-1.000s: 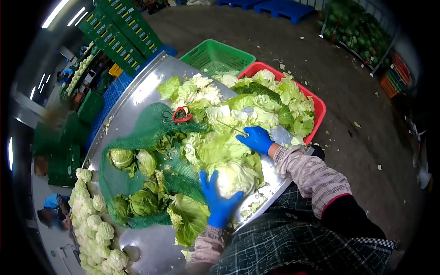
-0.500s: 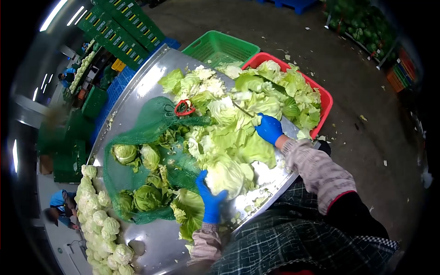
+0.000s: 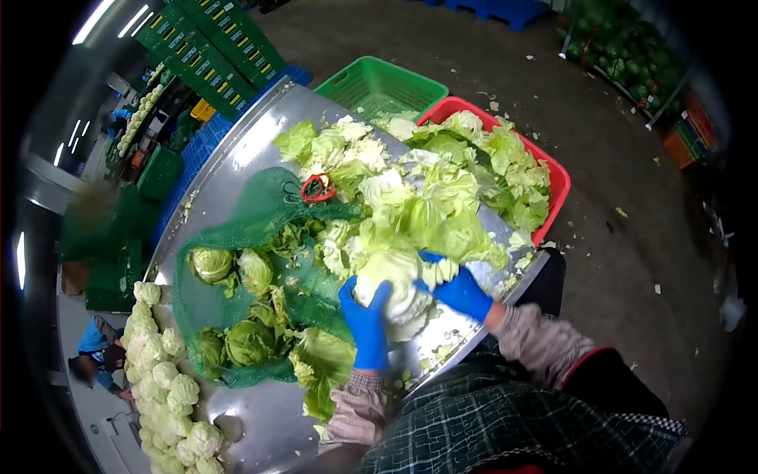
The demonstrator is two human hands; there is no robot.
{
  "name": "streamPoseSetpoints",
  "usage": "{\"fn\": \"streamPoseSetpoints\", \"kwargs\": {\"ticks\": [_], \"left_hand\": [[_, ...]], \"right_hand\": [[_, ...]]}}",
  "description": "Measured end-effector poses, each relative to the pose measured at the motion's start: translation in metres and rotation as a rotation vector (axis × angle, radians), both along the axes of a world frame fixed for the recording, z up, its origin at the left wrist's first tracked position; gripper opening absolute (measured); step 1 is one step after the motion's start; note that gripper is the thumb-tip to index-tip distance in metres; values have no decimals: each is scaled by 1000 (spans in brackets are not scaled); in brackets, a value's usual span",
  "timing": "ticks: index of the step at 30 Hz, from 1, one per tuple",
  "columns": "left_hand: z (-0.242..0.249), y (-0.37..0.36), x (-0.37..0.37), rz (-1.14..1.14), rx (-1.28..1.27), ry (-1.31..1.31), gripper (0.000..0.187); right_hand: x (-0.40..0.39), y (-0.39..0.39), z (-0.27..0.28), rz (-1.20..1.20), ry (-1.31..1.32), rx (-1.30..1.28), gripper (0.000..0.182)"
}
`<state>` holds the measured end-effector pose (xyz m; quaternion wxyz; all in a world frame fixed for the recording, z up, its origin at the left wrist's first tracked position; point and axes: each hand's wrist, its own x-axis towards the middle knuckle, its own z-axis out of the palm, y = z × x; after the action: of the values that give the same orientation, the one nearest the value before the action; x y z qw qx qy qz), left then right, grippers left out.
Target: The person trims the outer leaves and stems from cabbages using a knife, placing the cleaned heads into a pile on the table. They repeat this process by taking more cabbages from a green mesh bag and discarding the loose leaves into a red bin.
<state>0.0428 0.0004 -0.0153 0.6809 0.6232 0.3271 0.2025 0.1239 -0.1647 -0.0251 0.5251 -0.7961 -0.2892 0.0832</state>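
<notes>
A pale, partly stripped cabbage [image 3: 388, 278] is held just above the metal table's near edge. My left hand [image 3: 366, 322], in a blue glove, grips its left side with thumb and fingers around it. From the right my right hand [image 3: 464, 294], also gloved in blue, closes on the cabbage's side, with a ruffled pale leaf [image 3: 440, 272] at its fingers. No tool shows in that hand, though its inner side is hidden. Beyond lie heaped loose leaves [image 3: 426, 217]. Left of my hands, a green mesh bag [image 3: 229, 229] holds several untrimmed cabbages [image 3: 251, 343].
A red crate [image 3: 557, 186] full of leaves and a green crate [image 3: 379, 71] stand against the table's far edge. Several trimmed cabbages [image 3: 170, 387] are piled at left, near another person [image 3: 99, 347]. Leaf scraps litter the floor.
My right hand has come down from the leaf pile to the cabbage. The thin dark tool it held no longer shows. The cabbage is now raised and gripped by my left hand.
</notes>
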Motion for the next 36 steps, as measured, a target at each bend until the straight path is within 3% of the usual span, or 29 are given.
{"fn": "streamPoseSetpoints", "kwargs": {"ticks": [2,3,4,5,6,7,9,10,15,21,27,31,35,36], "left_hand": [[-3,4,3,-254,271,47,84],[5,7,7,-383,411,71,88],[20,9,5,-532,785,186,98],[21,12,11,-538,945,184,100],[23,15,20,-544,1106,183,103],[26,19,29,-542,1273,174,105],[16,27,48,-608,1163,162,110],[16,25,54,-638,1089,201,110],[20,20,63,-621,939,197,113],[22,23,65,-617,992,234,110],[16,-1,58,-501,868,224,108],[-5,-8,38,-369,817,187,113],[-18,-3,23,-341,814,128,113],[-17,-4,22,-338,812,114,112]], "right_hand": [[-7,-2,-49,-150,-337,-56,44],[5,-5,-47,-103,-315,-207,41],[16,-9,-44,-47,-301,-358,38],[27,-17,-75,10,-540,-451,37],[34,-17,-77,-25,-541,-133,37],[38,-19,-76,-2,-484,-251,41],[34,-13,-18,-202,110,-202,50],[29,-18,-31,-195,-27,-172,56],[9,-19,-27,-177,-207,-193,73],[16,-18,-6,-103,-104,-247,75],[50,7,-13,-240,-26,-364,61],[59,1,-16,-173,-103,-223,51],[81,8,-1,-111,32,-180,50],[83,9,15,-96,166,-266,54]]}}
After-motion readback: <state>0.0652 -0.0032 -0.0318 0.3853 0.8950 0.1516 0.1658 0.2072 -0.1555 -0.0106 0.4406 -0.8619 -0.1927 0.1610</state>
